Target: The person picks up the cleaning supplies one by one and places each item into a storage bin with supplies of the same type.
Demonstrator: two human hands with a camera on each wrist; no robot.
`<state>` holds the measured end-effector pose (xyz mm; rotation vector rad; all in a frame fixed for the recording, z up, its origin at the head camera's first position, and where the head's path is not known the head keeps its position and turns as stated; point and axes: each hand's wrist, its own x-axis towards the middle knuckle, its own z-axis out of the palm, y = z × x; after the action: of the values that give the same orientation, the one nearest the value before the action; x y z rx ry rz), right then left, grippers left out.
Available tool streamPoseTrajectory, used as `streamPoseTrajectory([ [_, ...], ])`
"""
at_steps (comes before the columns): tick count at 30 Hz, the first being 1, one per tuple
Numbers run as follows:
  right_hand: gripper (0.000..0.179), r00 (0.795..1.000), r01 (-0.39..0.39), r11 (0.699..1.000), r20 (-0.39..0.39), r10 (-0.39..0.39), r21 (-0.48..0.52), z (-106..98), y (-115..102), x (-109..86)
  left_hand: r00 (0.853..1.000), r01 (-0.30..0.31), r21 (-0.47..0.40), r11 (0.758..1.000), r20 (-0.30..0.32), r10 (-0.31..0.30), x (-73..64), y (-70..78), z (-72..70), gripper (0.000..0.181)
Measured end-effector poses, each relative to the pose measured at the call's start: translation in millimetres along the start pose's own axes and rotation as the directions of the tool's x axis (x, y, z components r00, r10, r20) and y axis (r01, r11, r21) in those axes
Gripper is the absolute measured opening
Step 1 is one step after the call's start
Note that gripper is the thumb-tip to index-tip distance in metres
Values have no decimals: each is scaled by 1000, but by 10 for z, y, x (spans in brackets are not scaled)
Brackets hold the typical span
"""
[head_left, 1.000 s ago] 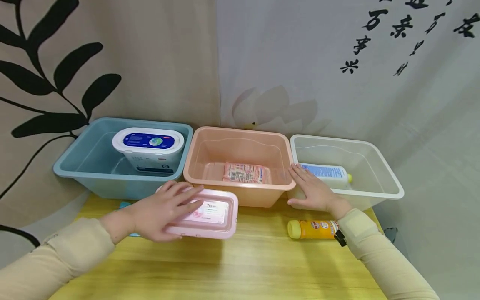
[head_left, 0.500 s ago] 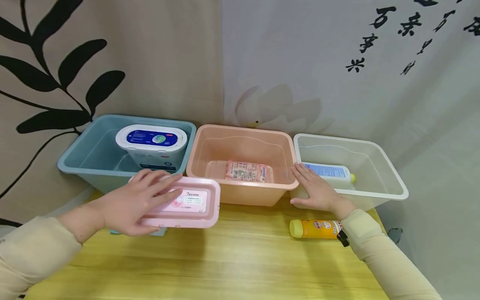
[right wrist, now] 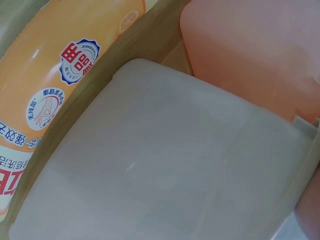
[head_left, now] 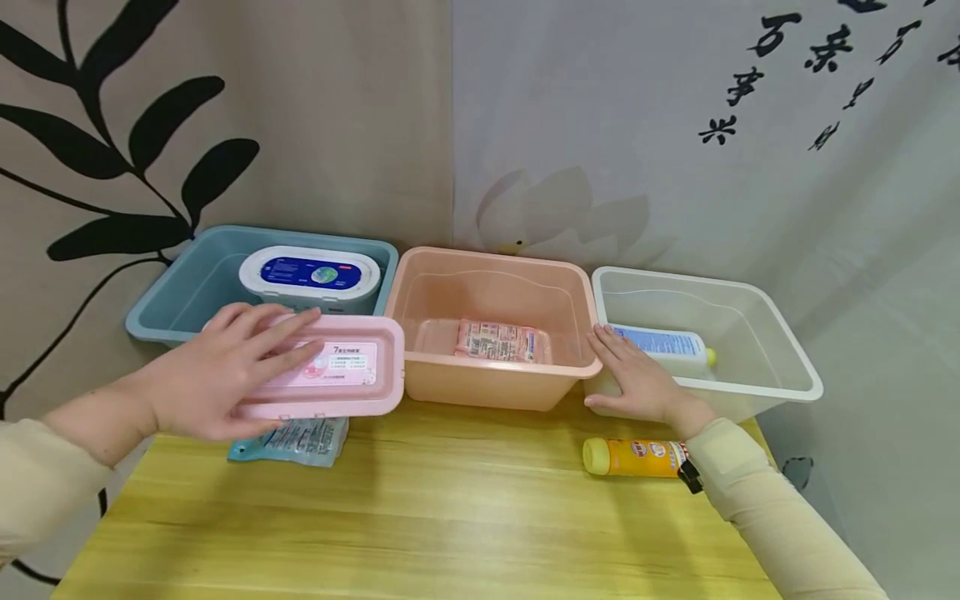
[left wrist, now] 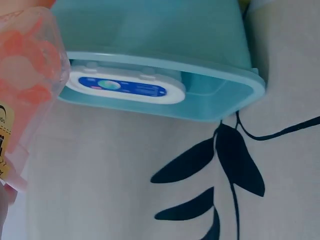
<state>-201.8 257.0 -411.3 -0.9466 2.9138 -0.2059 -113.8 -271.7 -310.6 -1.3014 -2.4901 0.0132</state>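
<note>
My left hand (head_left: 238, 372) grips a see-through box with a pink lid (head_left: 388, 367), fingers across the lid and thumb along its near side. Reddish-orange shapes show through the clear wall of the box (left wrist: 25, 70) in the left wrist view. It overlaps the front of the blue bin (head_left: 176, 296), which contains a white-lidded tub (head_left: 309, 275). My right hand (head_left: 637, 383) rests with extended fingers at the meeting rims of the peach bin (head_left: 487, 383) and the white bin (head_left: 757, 389). A yellow-orange bottle (head_left: 637, 457) lies below that wrist.
A pink printed packet (head_left: 497, 342) lies inside the peach bin. The white bin holds a white bottle with a blue label (head_left: 663, 346). On the wooden table (head_left: 465, 517), a light-blue pouch (head_left: 292, 442) sits below the pink-lidded box. A patterned curtain (head_left: 337, 125) hangs behind.
My left hand has carried the pink-lidded box leftward and away from me, from before the peach bin to the blue bin's front, uncovering the light-blue pouch. My right hand stays at the rims.
</note>
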Motion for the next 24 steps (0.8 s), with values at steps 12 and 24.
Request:
streamPoseTrajectory([
  [12,97,999,13,1000,-31,-13,-1,15,4,-7,998,61,39,997,1,-61,-39,-201,-30,81],
  [24,97,1000,1,1000,-18,-1,4,9,-8,-2,995,85,68,994,-48,-82,-20,-437,-14,85],
])
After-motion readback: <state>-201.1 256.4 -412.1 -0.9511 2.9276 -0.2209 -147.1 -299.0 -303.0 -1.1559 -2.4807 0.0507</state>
